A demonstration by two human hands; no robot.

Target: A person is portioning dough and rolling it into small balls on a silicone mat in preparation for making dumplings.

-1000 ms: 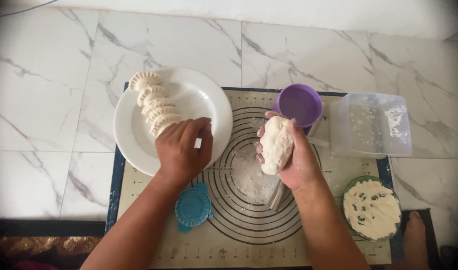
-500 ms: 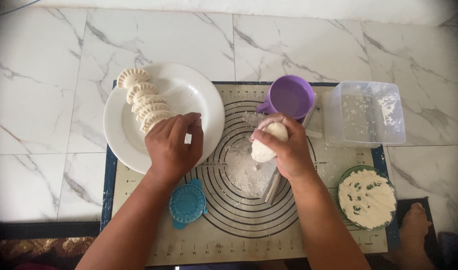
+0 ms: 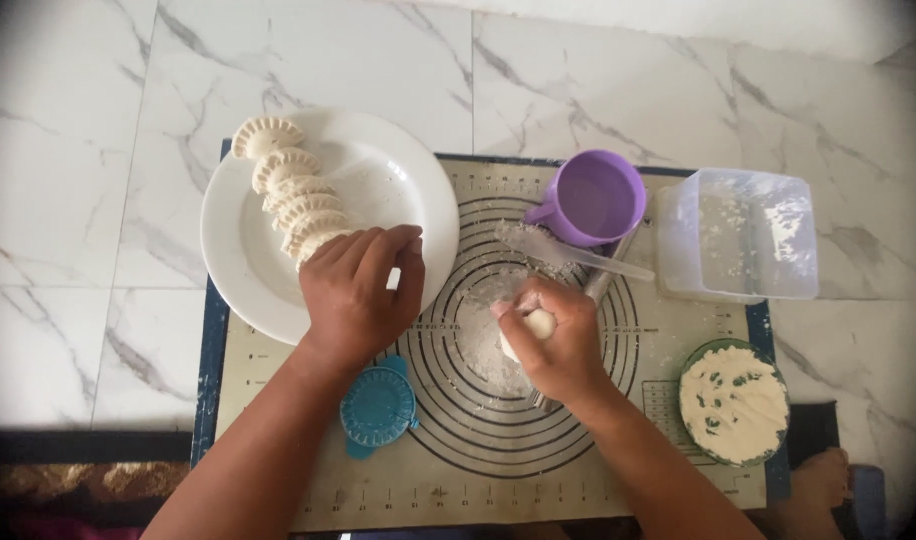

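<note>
My left hand lies palm down on the near right rim of a white plate, its curled fingers touching the last of several crimped dumplings lined up there. What is under the fingers is hidden. My right hand is closed around a lump of white dough and presses it into the floured centre of the ringed baking mat.
A blue dumpling press lies on the mat near my left wrist. Beyond my right hand are a clear plastic spoon, a purple cup and a clear box. A green bowl of filling stands right. A bare foot shows at bottom right.
My right hand has brought the dough down from in front of the cup to the floured centre of the mat, and the dough is now bunched smaller. My left hand has stayed on the plate.
</note>
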